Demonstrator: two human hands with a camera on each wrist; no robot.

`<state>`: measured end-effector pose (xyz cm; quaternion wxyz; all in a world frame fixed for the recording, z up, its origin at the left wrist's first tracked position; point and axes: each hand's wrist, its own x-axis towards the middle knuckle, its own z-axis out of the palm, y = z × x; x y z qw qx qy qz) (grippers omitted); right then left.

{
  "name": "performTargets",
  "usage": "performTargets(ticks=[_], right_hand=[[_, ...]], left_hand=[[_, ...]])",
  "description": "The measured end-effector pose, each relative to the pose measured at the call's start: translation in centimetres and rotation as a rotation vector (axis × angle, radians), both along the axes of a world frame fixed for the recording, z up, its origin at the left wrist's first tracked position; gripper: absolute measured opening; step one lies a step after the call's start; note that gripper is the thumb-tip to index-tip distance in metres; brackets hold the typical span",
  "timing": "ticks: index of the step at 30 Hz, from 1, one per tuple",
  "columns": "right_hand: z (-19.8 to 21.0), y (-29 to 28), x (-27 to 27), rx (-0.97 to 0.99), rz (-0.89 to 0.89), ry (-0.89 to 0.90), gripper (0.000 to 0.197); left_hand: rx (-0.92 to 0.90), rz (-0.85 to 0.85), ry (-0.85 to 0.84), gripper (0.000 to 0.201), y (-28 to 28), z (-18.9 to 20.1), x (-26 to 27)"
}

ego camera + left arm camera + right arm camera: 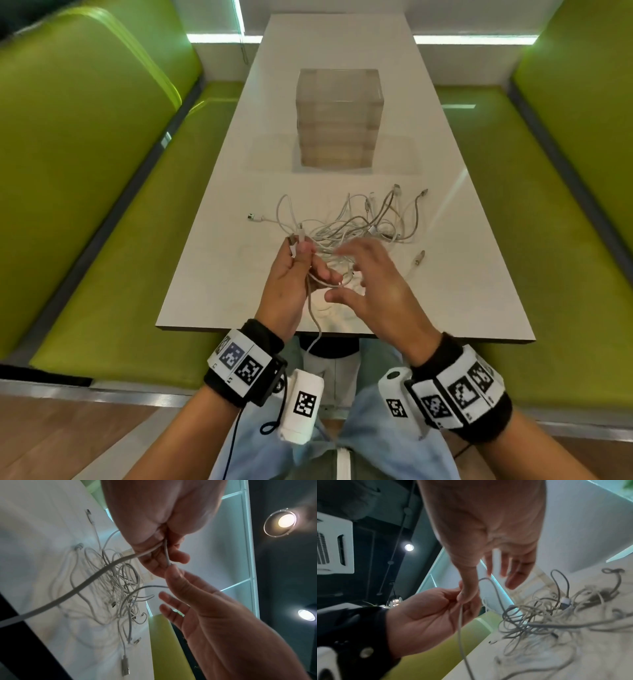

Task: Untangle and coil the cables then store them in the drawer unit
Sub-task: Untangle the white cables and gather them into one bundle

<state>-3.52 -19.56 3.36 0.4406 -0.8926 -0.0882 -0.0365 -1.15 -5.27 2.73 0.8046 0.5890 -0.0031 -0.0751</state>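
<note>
A tangle of white cables (pixel 356 226) lies on the white table (pixel 462 281) in front of a clear drawer unit (pixel 338 116). My left hand (pixel 298 270) is raised above the near table edge and pinches one white cable (pixel 313 318), whose loose end hangs down past the edge. The same cable (pixel 82 586) runs from the curled left fingers (pixel 154 555) toward the camera. My right hand (pixel 363 277) hovers beside it with fingers spread and straight, its thumb (pixel 467 592) touching the left hand (pixel 426 619) at the cable (pixel 460 628). The heap (pixel 556 615) lies beyond.
Green padded benches (pixel 102 171) flank the table on both sides. A loose plug (pixel 418 256) lies right of the heap, and another connector (pixel 251 217) sticks out at its left. Bare tabletop lies behind the drawer unit.
</note>
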Motion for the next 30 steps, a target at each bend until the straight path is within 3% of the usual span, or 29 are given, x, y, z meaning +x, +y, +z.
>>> performTargets(ticks=[2, 3, 5, 8, 11, 15, 19, 22, 27, 30], right_hand=[[-0.2, -0.3, 0.9, -0.016, 0.146, 0.115, 0.026], [-0.2, -0.4, 1.4, -0.015, 0.192, 0.219, 0.021], [-0.3, -0.6, 2.2, -0.028, 0.302, 0.384, 0.022], [-0.8, -0.7, 3.3, -0.071, 0.458, 0.468, 0.021], [-1.7, -1.1, 5.0, -0.072, 0.393, 0.45, 0.029], [-1.7, -1.7, 6.7, -0.184, 0.372, 0.359, 0.025], [-1.9, -2.8, 7.7, -0.301, 0.353, 0.353, 0.018], [-1.9, -3.6, 7.9, -0.423, 0.343, 0.376, 0.016], [-1.9, -4.9, 8.0, -0.389, 0.321, 0.356, 0.015], [-1.3, -4.9, 7.7, -0.223, 0.284, 0.318, 0.012]], left_hand=[[0.02, 0.02, -0.011, 0.028, 0.5, 0.5, 0.3], [0.039, 0.034, -0.026, 0.03, 0.7, 0.7, 0.4], [0.049, 0.053, -0.042, 0.032, 1.2, 1.3, 0.7], [-0.084, 0.053, 0.018, 0.033, 1.9, 2.4, 1.3], [-0.163, 0.022, 0.057, 0.037, 2.7, 3.3, 1.8], [-0.084, -0.012, 0.047, 0.014, 3.8, 3.5, 1.8], [-0.049, -0.046, 0.023, 0.026, 4.7, 3.4, 1.5], [-0.103, 0.027, -0.033, 0.028, 5.5, 3.4, 1.9], [-0.224, 0.129, -0.114, 0.01, 6.6, 3.0, 2.6], [-0.213, 0.136, -0.078, 0.011, 6.4, 2.6, 2.7]])
